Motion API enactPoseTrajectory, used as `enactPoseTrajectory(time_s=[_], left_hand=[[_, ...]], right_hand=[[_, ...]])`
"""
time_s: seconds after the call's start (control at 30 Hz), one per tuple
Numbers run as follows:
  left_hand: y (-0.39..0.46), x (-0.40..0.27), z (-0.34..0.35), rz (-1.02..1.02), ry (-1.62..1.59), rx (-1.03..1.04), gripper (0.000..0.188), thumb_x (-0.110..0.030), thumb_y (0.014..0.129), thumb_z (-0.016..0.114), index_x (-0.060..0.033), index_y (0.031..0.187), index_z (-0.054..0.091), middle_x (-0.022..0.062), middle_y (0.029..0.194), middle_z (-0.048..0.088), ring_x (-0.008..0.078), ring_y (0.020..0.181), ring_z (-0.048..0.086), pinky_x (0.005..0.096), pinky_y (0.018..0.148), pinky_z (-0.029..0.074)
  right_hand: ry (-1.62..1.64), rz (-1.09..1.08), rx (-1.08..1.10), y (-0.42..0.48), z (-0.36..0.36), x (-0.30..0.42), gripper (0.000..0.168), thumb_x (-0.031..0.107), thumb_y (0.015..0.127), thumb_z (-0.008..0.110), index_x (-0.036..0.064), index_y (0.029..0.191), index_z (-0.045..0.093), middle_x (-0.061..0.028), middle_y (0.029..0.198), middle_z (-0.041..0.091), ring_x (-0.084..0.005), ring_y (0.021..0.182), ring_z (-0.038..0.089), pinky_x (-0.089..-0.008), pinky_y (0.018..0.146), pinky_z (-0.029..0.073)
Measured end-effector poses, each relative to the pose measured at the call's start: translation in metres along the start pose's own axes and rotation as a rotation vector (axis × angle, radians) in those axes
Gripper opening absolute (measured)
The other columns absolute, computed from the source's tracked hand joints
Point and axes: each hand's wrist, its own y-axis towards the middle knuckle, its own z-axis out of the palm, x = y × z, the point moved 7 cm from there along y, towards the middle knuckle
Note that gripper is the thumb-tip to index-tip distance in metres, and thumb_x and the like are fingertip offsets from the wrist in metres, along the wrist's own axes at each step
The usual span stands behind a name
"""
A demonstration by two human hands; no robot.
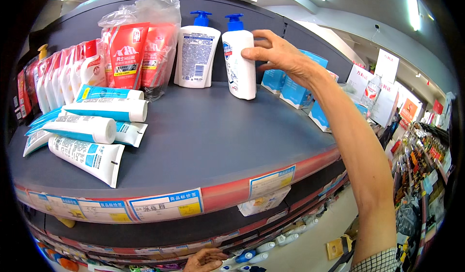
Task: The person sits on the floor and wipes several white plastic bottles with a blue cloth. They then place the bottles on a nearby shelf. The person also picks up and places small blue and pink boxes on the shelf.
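Note:
My right hand (pixel 278 52) reaches across the top shelf (pixel 203 141) to a white pump bottle (pixel 239 68) with a blue pump head. Its thumb lies on the bottle's right side, and the fingers curve around behind, partly hidden. Left of it a second white pump bottle (pixel 198 56) stands upright, its printed back facing me. Low at the bottom edge, below the shelf, my left hand (pixel 205 260) is partly in view with its fingers bent and nothing visible in it.
White and blue tubes (pixel 91 126) lie piled at the left. Behind them stand red face-wash tubes (pixel 127 54) in clear plastic and a row of white bottles (pixel 92 68). Blue boxes (pixel 296 88) stand beside my right forearm. Price labels (pixel 165 204) line the shelf's front edge.

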Motion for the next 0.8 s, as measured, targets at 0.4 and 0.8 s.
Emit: enactPoseTrajectory(time_s=[0.4,0.8], left_hand=[[-0.002,0.003,-0.002,-0.001,-0.031,0.015,0.043,-0.014,0.091,0.070,-0.0034,0.129,0.054,0.0121,0.117,0.066,0.0215,0.112,0.061,0.0363,0.096,0.050],[-0.011,0.002,-0.006,0.012,-0.011,0.011,0.044,-0.016,0.091,0.071,-0.0033,0.129,0.054,0.0127,0.116,0.066,0.0218,0.110,0.062,0.0357,0.093,0.051]], right_hand=[[-0.114,-0.036,-0.038,0.010,0.003,0.022,0.083,0.049,0.077,0.065,0.007,0.144,0.040,-0.0258,0.135,0.050,-0.0384,0.126,0.052,-0.0505,0.094,0.052],[-0.307,0.066,-0.264,0.013,-0.007,0.022,0.076,0.062,0.078,0.068,0.000,0.119,0.049,-0.0281,0.114,0.056,-0.0396,0.111,0.059,-0.0461,0.088,0.055]])
